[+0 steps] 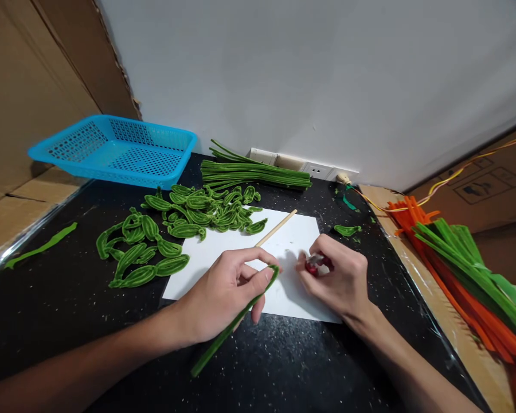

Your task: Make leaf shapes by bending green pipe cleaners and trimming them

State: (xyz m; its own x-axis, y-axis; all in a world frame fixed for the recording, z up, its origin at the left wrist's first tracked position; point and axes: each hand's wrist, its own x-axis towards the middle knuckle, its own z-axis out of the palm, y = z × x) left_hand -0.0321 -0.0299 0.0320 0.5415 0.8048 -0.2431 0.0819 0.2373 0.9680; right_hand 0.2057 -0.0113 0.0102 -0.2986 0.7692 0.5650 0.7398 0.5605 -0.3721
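My left hand [236,287] is closed around green pipe cleaners [223,343]. Their far end bends over near my thumb and fingertip, and the long tail slants down to the left. Held in my right hand [341,275] is a small tool with red and grey metal parts [313,264]; my fingers cover most of it, so its kind is unclear. Both hands are above a white sheet [292,301]. A thin wooden stick [279,226] lies on the sheet, its lower end behind my left hand.
Looped green pipe-cleaner leaves [198,215] pile up at the left and back, with one leaf [347,230] off right. Behind them lies a bundle of green stems [258,175]. A blue basket [184,137] stands back left, orange stems [447,275] at right, and sockets [316,170] along the wall.
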